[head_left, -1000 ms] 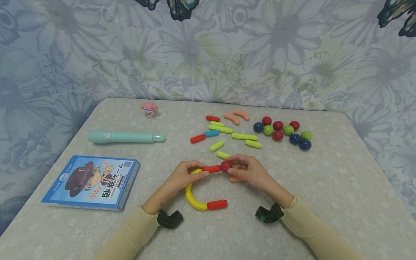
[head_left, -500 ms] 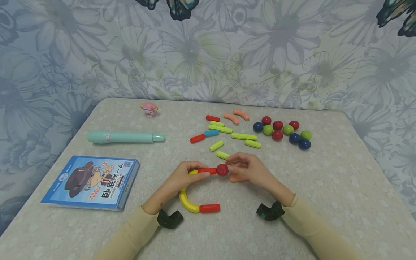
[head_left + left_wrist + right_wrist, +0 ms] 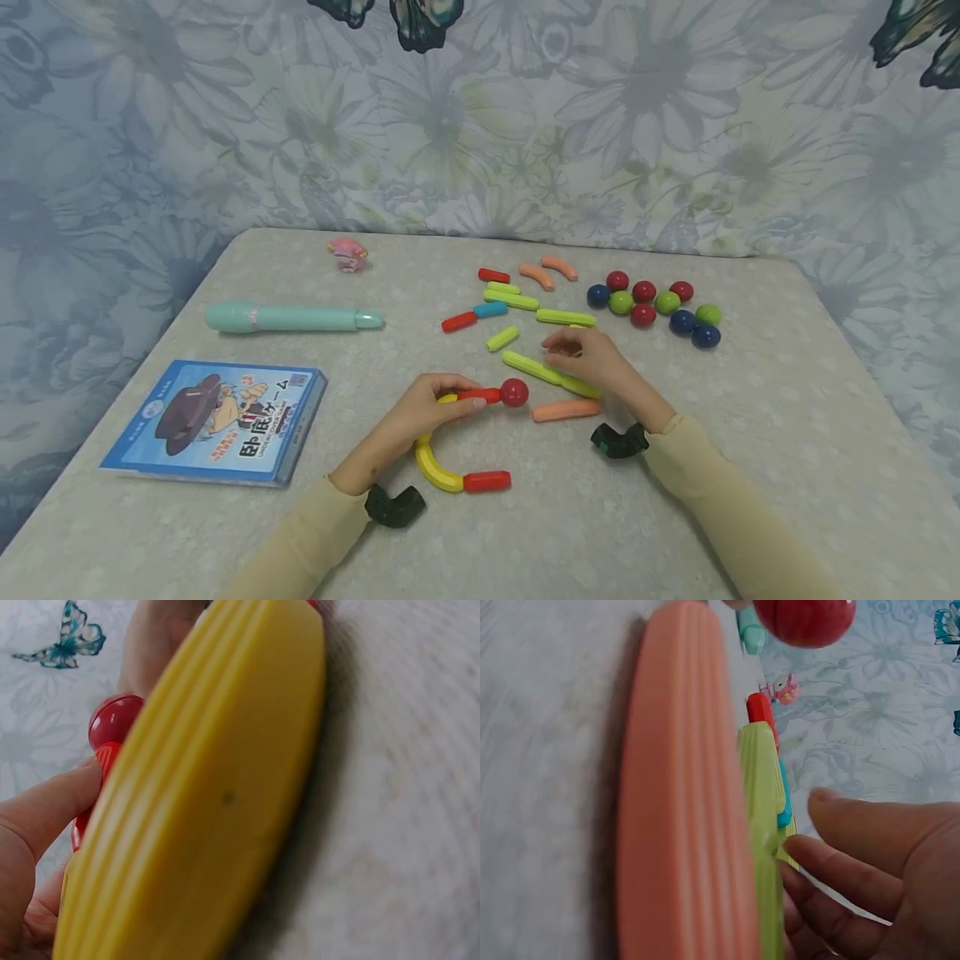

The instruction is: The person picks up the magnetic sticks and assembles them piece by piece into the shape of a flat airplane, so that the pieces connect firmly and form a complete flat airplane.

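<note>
Two red rods (image 3: 487, 481) and one red ball (image 3: 514, 392) extend the yellow curve (image 3: 437, 467), left hand (image 3: 427, 410) pinching the upper rod (image 3: 487, 394); right hand (image 3: 588, 357) empty, green rods (image 3: 566, 317) unattached to it.

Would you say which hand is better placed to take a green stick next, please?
Probably the right hand: it appears empty and close to the green sticks, while the left hand pinches a red stick tipped with a red ball.

The person's left hand (image 3: 415, 410) pinches with thumb and fingers; the right hand (image 3: 597, 360), farther forward, has its thumb apart from loosely bent fingers. The left forearm (image 3: 303, 533) and right forearm (image 3: 727, 504) angle inward.
</note>
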Available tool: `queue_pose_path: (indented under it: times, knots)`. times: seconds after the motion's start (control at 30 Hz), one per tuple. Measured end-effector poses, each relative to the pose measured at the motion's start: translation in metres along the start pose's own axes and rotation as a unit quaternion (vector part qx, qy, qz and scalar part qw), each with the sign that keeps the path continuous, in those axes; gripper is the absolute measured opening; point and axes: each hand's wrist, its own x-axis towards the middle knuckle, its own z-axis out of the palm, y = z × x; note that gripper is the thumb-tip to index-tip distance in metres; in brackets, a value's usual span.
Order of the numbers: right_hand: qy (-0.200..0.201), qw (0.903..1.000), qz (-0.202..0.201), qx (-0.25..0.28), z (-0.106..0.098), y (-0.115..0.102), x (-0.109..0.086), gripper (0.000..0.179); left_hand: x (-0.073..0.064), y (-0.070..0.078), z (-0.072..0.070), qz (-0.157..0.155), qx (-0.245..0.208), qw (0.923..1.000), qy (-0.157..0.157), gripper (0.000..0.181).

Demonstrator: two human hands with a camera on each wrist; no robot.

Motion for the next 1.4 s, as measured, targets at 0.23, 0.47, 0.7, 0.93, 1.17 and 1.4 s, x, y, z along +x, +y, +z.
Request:
queue_pose_path:
  times: [0.23, 0.47, 0.7, 0.93, 1.17, 1.4]
  knots:
    - [-0.018, 0.9959, -0.007, -0.088, -0.006, 0.010, -0.019, 0.021, 0.000, 0.001, -0.003, 0.006, 0.011, 0.9999, 0.004, 0.029]
    - [0.019, 0.9900, -0.036, -0.135, -0.003, 0.005, -0.023, 0.013, 0.000, 0.001, -0.004, 0.001, 0.000, 1.0000, 0.003, 0.030]
    - [0.051, 0.9847, -0.049, -0.159, -0.004, 0.007, -0.024, 0.016, 0.000, 0.003, -0.003, 0.003, -0.001, 1.0000, 0.005, 0.030]
    - [0.125, 0.9884, -0.034, -0.080, -0.010, 0.006, -0.026, 0.018, 0.002, 0.002, -0.003, 0.004, 0.002, 1.0000, 0.000, 0.030]
    - [0.108, 0.9600, 0.050, 0.253, -0.002, -0.021, -0.017, 0.032, 0.001, 0.000, -0.004, 0.016, 0.001, 0.9998, -0.009, 0.032]
    - [0.069, 0.9234, 0.103, 0.363, 0.020, -0.036, -0.005, 0.032, -0.001, 0.000, -0.001, 0.019, -0.006, 0.9996, -0.021, 0.031]
